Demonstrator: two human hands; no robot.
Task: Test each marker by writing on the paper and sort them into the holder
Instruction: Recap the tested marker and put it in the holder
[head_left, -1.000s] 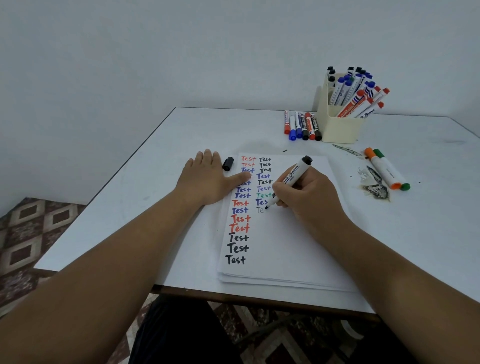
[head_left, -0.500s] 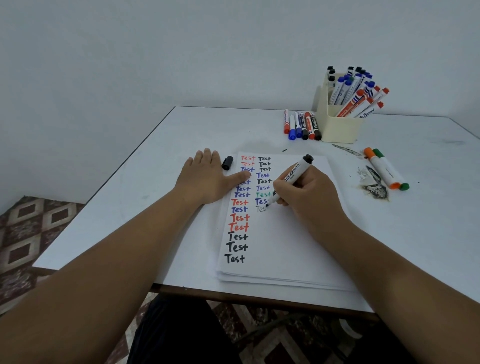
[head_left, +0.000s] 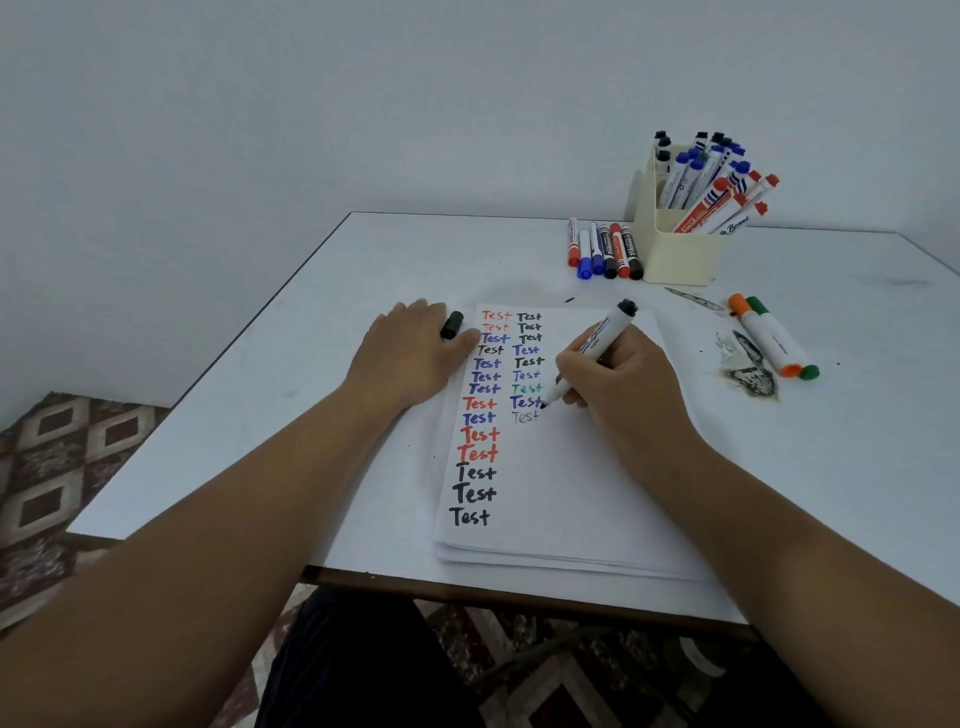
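Your right hand (head_left: 623, 387) grips the marker (head_left: 592, 351) in a writing hold, tip down on the paper (head_left: 561, 483) just right of a faint grey "Test" (head_left: 524, 417), black end tilted up toward 1 o'clock. That word is the ninth in the right column; the left column holds fifteen, in red, blue and black. The paper is the top sheet of a thin stack lying at the middle of the table (head_left: 311, 415), its near edge close to the table's near edge.

Your left hand (head_left: 410, 358) lies flat, fingers relaxed, at 9 o'clock from the marker, its thumb side on the paper's left edge. The black cap (head_left: 452, 325) rests on the table at the hand's fingertips; whether it touches them is hard to tell.

At 1 o'clock stands the cream holder (head_left: 680, 254), crowded with markers, blue and black caps behind, red ones in front; the count is unclear. Six loose markers (head_left: 602, 249) lie in a row touching its left side. At 3 o'clock two fat markers (head_left: 774, 338), one orange, one green, lie side by side, beside a dark scuffed patch (head_left: 753, 374) on the tabletop.

Bare tabletop spreads left of your left hand to the table's left edge, and right of the paper below the scuff.
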